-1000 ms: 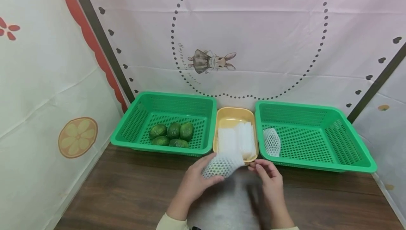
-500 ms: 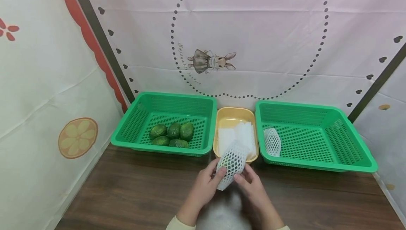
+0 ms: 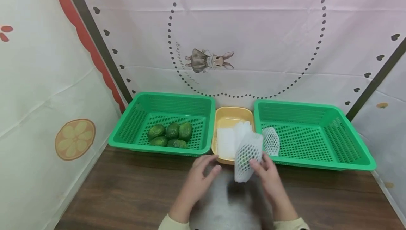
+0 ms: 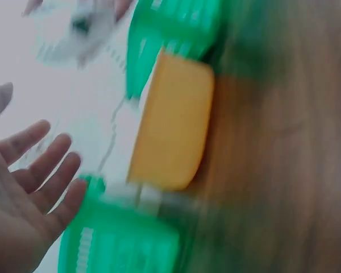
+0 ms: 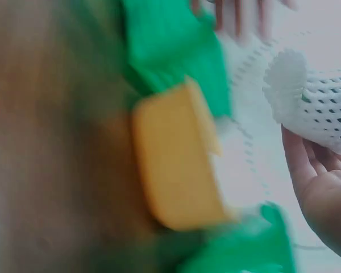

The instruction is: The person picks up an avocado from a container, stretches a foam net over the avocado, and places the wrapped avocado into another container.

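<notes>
A white foam net sleeve (image 3: 248, 156) with a green avocado (image 3: 244, 158) showing through its mesh is gripped in my right hand (image 3: 267, 174), in front of the yellow tray (image 3: 234, 111). The right wrist view shows the netted sleeve (image 5: 329, 111) resting against the curled fingers. To its left, my left hand (image 3: 200, 177) is apart from it, fingers spread and holding nothing; in the left wrist view the palm of the left hand (image 4: 23, 199) faces up. Several bare avocados (image 3: 172, 131) lie in the left green basket (image 3: 160, 150).
The yellow tray between the baskets holds stacked white foam sleeves (image 3: 226, 141). In the right green basket (image 3: 317, 163), one netted piece (image 3: 271, 141) lies at the left side. A grey-white patch (image 3: 229, 209) covers the front middle of the brown table (image 3: 127, 187).
Both hands held the netted avocado half a second ago. Now the left hand has let go and drawn left, while the right hand has carried it slightly right, towards the right basket.
</notes>
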Tool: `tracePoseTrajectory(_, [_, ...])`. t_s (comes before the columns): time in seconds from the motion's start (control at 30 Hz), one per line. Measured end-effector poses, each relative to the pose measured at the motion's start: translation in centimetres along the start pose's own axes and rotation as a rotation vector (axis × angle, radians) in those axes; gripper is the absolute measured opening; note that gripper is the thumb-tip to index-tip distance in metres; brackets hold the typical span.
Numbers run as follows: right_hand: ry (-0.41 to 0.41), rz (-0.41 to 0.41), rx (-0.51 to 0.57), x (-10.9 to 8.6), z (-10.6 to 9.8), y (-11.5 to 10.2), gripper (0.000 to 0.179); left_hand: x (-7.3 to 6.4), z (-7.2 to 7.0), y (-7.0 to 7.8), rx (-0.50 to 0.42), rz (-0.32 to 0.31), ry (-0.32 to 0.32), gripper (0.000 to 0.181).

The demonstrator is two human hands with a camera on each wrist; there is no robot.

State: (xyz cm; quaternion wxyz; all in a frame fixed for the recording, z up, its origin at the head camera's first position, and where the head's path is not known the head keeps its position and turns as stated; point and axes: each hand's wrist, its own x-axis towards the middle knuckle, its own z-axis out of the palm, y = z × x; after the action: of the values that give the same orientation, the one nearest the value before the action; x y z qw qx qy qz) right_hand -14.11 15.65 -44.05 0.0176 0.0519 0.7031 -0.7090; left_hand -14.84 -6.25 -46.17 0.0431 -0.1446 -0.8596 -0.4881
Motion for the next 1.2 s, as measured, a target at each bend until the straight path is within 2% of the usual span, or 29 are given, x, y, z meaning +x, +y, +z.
tracePoseTrajectory(0.1, [0.031, -0.085, -0.032, 0.9, -2.3, -1.9, 0.053, 0.8, -1.9, -0.9, 0.096, 0.01, 0.138, 0.036])
tracePoseTrajectory(0.2, [0.048, -0.143, -0.065, 2.1, -4.5, -3.6, 0.048, 1.6, -3.3, -2.1, 0.217, 0.009, 0.221, 0.032])
tracePoseTrajectory(0.27, [0.051, -0.148, -0.09, 2.8, -5.7, -4.2, 0.052, 1.9, -3.8, -3.0, 0.297, 0.002, 0.23, 0.032])
tracePoseTrajectory(0.4, [0.057, -0.109, -0.166, 4.3, -7.8, -5.0, 0.063, 2.2, -3.9, -4.1, 0.4, 0.006, 0.196, 0.031])
tracePoseTrajectory(0.53, [0.012, -0.084, -0.207, 5.7, -9.4, -5.3, 0.069, 2.3, -3.6, -4.3, 0.416, 0.024, 0.202, 0.029])
tracePoseTrajectory(0.67, [-0.029, -0.045, -0.253, 7.0, -10.4, -5.7, 0.066, 2.4, -3.5, -4.3, 0.403, 0.019, 0.218, 0.027])
tracePoseTrajectory(0.8, [0.031, -0.007, -0.329, 9.1, -10.6, -6.0, 0.069, 2.4, -3.6, -4.3, 0.396, 0.012, 0.219, 0.027])
tracePoseTrajectory(0.9, [0.039, 0.02, -0.469, 10.8, -10.7, -6.2, 0.071, 2.4, -3.6, -4.3, 0.394, 0.015, 0.226, 0.026])
tracePoseTrajectory(1.07, [-0.071, 0.005, -0.764, 13.5, -11.0, -6.6, 0.069, 2.4, -3.5, -4.4, 0.404, 0.021, 0.238, 0.025])
tracePoseTrajectory(1.2, [-0.139, 0.006, -0.914, 15.8, -11.1, -6.5, 0.064, 2.4, -3.5, -4.3, 0.408, 0.017, 0.233, 0.025])
